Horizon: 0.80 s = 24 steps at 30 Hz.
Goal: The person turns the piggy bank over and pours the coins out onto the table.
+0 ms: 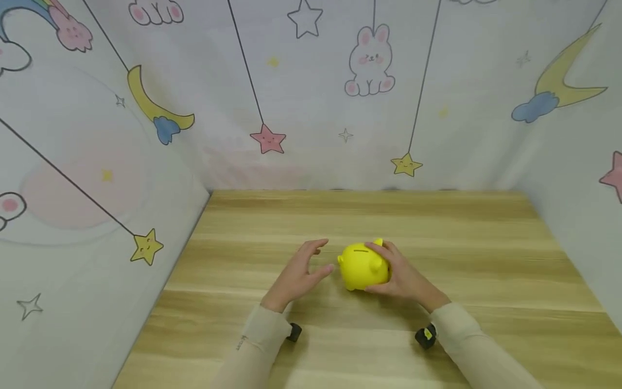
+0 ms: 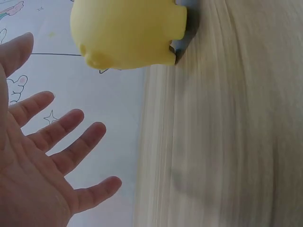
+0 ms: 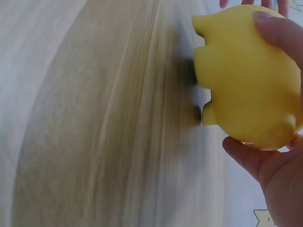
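A yellow piggy bank [image 1: 362, 269] with a coin slot on top is at the middle of the wooden table. My right hand [image 1: 400, 273] grips it from the right, thumb on the near side and fingers over the far side. In the right wrist view the thumb presses against the piggy bank [image 3: 246, 71]. To its left, my left hand [image 1: 302, 275] holds nothing, its thumb close to the small knob at that end. The left wrist view shows this hand [image 2: 42, 165] with fingers spread, apart from the piggy bank [image 2: 128, 33]. Whether its feet touch the table I cannot tell.
The wooden tabletop [image 1: 311, 216] meets a cloth wall [image 1: 316, 97] at the back, printed with stars, moons and rabbits. More printed cloth stands at the left and right sides. A dark device [image 1: 426, 336] is by the right cuff, another [image 1: 293, 332] by the left.
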Available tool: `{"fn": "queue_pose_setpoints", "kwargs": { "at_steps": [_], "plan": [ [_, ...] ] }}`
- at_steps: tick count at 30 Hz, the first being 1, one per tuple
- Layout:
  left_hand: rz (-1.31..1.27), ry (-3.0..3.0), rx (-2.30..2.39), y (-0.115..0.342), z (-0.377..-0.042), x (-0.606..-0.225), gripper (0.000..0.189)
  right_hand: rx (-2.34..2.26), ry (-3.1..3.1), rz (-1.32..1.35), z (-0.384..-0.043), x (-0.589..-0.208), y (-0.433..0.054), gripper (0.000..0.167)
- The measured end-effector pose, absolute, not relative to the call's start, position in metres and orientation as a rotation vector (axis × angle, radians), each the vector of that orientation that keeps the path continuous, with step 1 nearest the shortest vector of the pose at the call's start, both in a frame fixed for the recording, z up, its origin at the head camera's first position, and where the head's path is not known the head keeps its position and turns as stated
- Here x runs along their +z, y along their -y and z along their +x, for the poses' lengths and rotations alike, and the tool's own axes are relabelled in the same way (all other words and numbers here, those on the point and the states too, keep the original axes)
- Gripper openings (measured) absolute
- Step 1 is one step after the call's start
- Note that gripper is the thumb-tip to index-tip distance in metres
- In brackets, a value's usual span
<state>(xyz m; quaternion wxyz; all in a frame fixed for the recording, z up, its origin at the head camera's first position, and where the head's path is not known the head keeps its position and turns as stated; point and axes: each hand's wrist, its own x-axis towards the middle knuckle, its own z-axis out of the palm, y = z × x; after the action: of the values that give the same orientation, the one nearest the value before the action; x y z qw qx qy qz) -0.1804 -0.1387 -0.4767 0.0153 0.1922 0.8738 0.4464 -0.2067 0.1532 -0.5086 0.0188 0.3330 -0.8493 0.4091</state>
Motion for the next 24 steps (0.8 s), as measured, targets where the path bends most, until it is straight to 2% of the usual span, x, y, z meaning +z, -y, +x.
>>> {"fn": "queue_pose_setpoints", "kwargs": {
  "at_steps": [8,14,24],
  "plan": [
    [0.628,-2.699,1.562,0.133,-0.18,-0.476,0.052,1.476,2.666,0.829,-0.204,-0.491,-0.154,0.091],
    [0.636,-2.713,1.797,0.126,-0.178,-0.479,0.033,1.796,2.662,0.632,-0.202,-0.48,-0.153,0.087],
    [0.579,-2.796,2.09,0.104,-0.181,-0.477,0.014,2.082,2.511,0.508,-0.207,-0.47,-0.152,0.063]
  ]
}}
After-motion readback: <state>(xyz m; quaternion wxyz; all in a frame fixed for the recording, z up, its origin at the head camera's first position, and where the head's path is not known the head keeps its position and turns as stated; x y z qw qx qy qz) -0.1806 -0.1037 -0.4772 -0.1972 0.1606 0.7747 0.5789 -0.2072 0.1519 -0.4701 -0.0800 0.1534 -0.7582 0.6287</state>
